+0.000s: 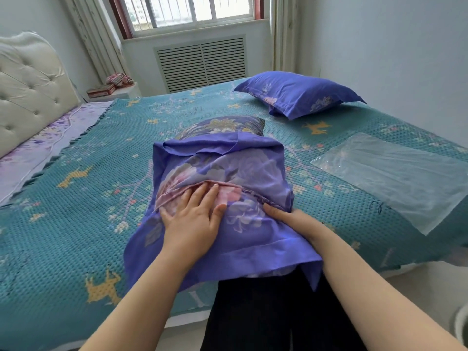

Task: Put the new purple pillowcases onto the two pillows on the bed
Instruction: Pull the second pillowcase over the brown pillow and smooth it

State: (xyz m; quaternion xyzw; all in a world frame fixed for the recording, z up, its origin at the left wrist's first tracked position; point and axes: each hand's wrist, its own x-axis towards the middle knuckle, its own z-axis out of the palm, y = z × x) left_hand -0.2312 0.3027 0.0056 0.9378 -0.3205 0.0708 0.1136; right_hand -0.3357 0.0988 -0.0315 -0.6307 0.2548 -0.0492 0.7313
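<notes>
In the head view, the pillow being dressed lies lengthwise at the centre of the frame on the bed, its near end toward the person, so the purple pillowcase can be worked along it away from the body; the case covers the near part, while the far end with its dark flowered cover still pokes out beyond the bunched fold of cloth. The left hand lies flat on top of the case with fingers spread, fingertips at a pinkish inner hem, seemingly pressing the cloth down or smoothing the flap so it does not slide. The right hand is at the right edge of the case, its thumb on top along the seam and its fingers hidden under the cloth, so it looks to be pinching that edge, probably to tug it along, though the grip itself cannot be seen. The finished pillow lies in the upper right of the frame near the wall, fully cased and set out of the way. A clear plastic bag lies flat on the bed at the right, likely the packaging of the new cases. No brand, label or readable writing shows anywhere; the bedspread carries only deer and flower patterns.
</notes>
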